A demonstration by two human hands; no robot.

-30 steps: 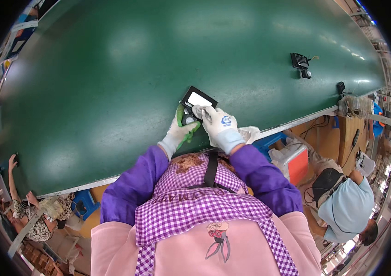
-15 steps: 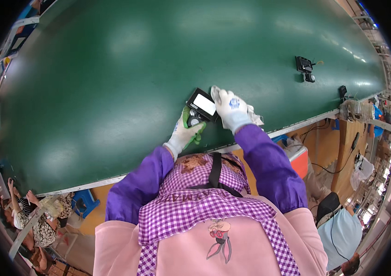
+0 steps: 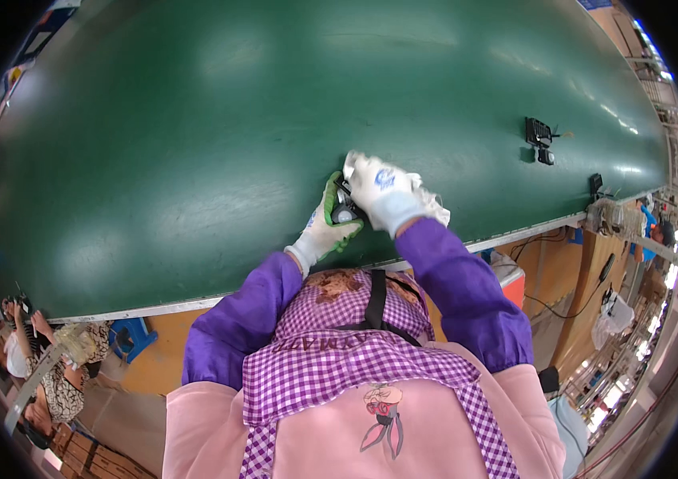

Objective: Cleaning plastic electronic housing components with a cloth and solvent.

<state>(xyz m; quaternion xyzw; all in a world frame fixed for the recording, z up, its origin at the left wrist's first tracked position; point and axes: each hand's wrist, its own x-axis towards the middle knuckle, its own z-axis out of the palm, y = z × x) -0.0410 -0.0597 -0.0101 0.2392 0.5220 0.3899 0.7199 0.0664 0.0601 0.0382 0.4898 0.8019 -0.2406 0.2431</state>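
My left hand (image 3: 325,228), in a white glove with green palm and fingers, grips a small black floodlight (image 3: 344,215) with a round sensor head near the table's front edge. The fingers wrap around the sensor end. Over the lamp's front lies my right hand (image 3: 380,185), in a white glove, closed on a white cloth (image 3: 436,209). Part of the cloth hangs out beside the wrist. Most of the lamp's face is hidden beneath this hand, which is slightly blurred.
A second black floodlight (image 3: 541,137) with a sensor lies to the right on the green table (image 3: 195,160). Farther right, another black lamp (image 3: 596,185) stands by the edge near a clear plastic bag (image 3: 606,217). People (image 3: 55,375) sit at the lower left by a blue stool (image 3: 131,338).
My right hand has moved left with the cloth, across the lamp's white face, which was exposed before. My left hand keeps its hold. The whole view has shifted slightly.
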